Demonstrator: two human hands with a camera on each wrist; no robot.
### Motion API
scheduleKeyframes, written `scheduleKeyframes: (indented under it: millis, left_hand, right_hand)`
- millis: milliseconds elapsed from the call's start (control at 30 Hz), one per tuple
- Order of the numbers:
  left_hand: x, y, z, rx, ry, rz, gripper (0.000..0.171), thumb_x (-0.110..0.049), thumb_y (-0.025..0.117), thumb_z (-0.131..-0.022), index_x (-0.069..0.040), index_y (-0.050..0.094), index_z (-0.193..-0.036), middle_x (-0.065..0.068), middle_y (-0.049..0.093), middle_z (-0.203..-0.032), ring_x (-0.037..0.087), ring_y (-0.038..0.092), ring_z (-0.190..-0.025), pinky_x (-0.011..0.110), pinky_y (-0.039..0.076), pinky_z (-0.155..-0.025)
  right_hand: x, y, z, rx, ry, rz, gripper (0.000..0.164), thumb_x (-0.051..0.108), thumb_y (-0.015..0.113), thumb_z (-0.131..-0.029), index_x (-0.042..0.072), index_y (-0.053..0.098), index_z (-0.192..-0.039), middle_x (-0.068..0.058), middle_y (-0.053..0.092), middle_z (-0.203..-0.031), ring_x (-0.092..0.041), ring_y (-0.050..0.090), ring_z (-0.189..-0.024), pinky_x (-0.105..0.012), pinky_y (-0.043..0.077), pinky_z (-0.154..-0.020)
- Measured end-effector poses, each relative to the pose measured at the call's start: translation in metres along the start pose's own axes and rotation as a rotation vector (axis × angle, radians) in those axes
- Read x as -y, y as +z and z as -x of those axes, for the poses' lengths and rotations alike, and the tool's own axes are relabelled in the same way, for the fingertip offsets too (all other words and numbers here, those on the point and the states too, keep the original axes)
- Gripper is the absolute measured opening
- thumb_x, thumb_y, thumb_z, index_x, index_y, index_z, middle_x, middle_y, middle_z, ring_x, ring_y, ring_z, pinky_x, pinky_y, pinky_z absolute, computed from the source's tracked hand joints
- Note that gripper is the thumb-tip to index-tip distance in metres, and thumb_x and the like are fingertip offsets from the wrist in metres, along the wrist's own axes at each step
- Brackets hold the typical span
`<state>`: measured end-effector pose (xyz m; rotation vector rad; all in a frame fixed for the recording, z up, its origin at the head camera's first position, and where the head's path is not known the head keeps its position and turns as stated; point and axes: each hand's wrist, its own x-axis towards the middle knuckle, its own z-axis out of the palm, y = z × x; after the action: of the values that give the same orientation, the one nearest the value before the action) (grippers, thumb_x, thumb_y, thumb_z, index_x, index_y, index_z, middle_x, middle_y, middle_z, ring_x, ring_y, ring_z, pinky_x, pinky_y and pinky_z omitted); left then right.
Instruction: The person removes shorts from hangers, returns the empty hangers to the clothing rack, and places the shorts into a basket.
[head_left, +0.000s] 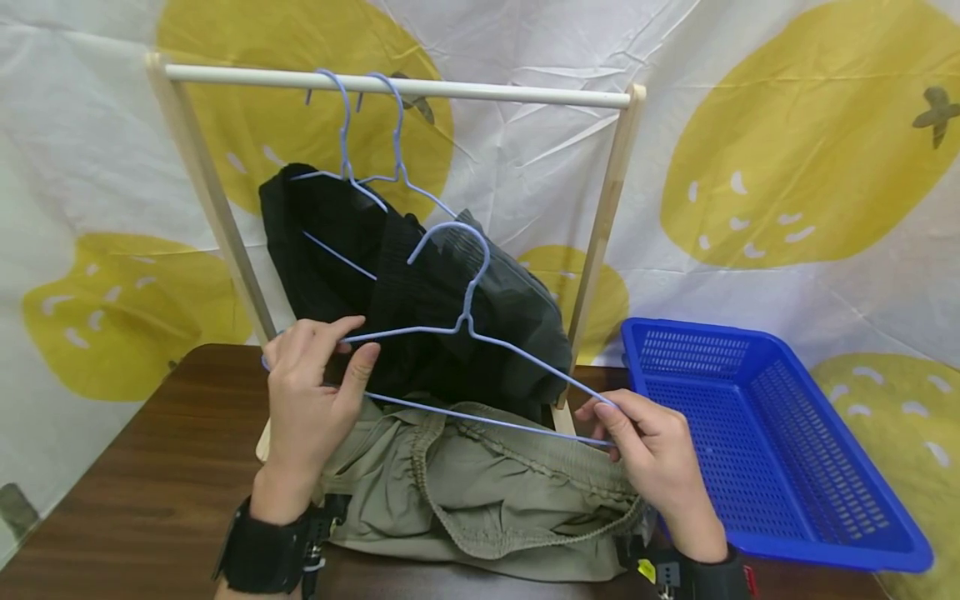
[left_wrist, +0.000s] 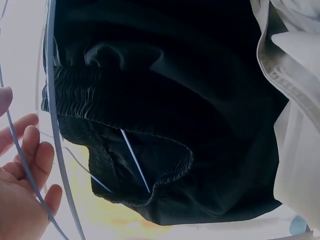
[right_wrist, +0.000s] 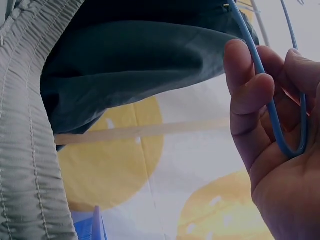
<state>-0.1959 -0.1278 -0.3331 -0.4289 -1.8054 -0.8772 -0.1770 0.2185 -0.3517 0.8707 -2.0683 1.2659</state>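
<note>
A light-blue wire clothes hanger (head_left: 468,333) is held up in both hands, its hook at the top. My left hand (head_left: 307,392) is loosely around its left end, with the wire running between thumb and fingers. At the other end my right hand (head_left: 656,446) grips the hanger; the right wrist view shows the bent blue wire (right_wrist: 272,107) inside the curled fingers. Just below the hanger lie khaki pants (head_left: 525,500) with a gathered elastic waistband. Black pants (head_left: 322,225) and a dark grey garment (head_left: 525,292) hang behind it; the left wrist view shows the black waistband (left_wrist: 80,92).
A wooden rack with a white rail (head_left: 510,92) stands at the back, two more blue hangers (head_left: 397,125) hooked on it. To the right is a blue plastic basket (head_left: 832,425). A dark wooden table (head_left: 150,475) lies underneath, before a lemon-patterned cloth (head_left: 525,33).
</note>
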Motion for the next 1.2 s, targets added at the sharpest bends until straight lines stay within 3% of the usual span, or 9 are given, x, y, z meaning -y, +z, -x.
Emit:
scheduleKeyframes:
  millis: [200, 400, 633, 900, 1200]
  left_hand:
    - [0.0022, -0.0006, -0.0001, 0.01, 0.008, -0.009, 0.059, -0.055, 0.059, -0.101, 0.001, 0.074, -0.114, 0.018, 0.064, -0.094, 0.036, 0.058, -0.095, 0.055, 0.031, -0.105]
    - [0.0044, 0.0001, -0.0003, 0.012, 0.024, -0.023, 0.061, -0.055, 0.056, -0.103, 0.003, 0.071, -0.117, 0.022, 0.067, -0.108, 0.04, 0.059, -0.107, 0.063, 0.027, -0.116]
    - [0.0059, 0.0014, -0.0005, 0.007, 0.034, -0.04, 0.063, -0.055, 0.053, -0.104, 0.003, 0.068, -0.124, 0.022, 0.066, -0.124, 0.041, 0.057, -0.121, 0.065, 0.022, -0.119]
    - [0.005, 0.0004, -0.0009, -0.012, 0.023, -0.055, 0.068, -0.056, 0.05, -0.104, 0.001, 0.061, -0.138, 0.021, 0.056, -0.146, 0.039, 0.047, -0.14, 0.063, 0.018, -0.122]
    - [0.0047, 0.0004, -0.0009, -0.009, 0.015, -0.062, 0.07, -0.057, 0.048, -0.104, 0.002, 0.058, -0.141, 0.019, 0.052, -0.152, 0.04, 0.043, -0.143, 0.061, 0.017, -0.123]
  right_hand:
    - [0.0019, 0.0017, -0.001, -0.011, -0.016, -0.008, 0.022, -0.01, 0.058, -0.099, 0.004, 0.074, -0.093, -0.009, 0.066, -0.07, -0.011, 0.06, -0.058, -0.018, 0.047, -0.047]
    - [0.0035, 0.0019, -0.0009, -0.019, 0.007, -0.009, 0.023, -0.01, 0.058, -0.1, 0.005, 0.074, -0.094, -0.005, 0.068, -0.072, -0.01, 0.061, -0.061, -0.019, 0.047, -0.048]
    - [0.0055, 0.003, -0.0022, -0.046, -0.005, -0.017, 0.023, -0.011, 0.057, -0.1, 0.003, 0.074, -0.094, -0.006, 0.067, -0.071, -0.002, 0.058, -0.06, -0.02, 0.047, -0.047]
    - [0.0074, 0.0019, -0.0025, -0.12, 0.015, -0.044, 0.022, -0.012, 0.054, -0.101, -0.003, 0.073, -0.095, 0.004, 0.071, -0.082, -0.002, 0.062, -0.065, -0.019, 0.048, -0.048]
    - [0.0088, -0.0013, -0.0036, -0.214, 0.021, -0.112, 0.021, -0.013, 0.049, -0.102, -0.012, 0.07, -0.097, 0.002, 0.075, -0.09, -0.005, 0.067, -0.069, -0.018, 0.049, -0.051]
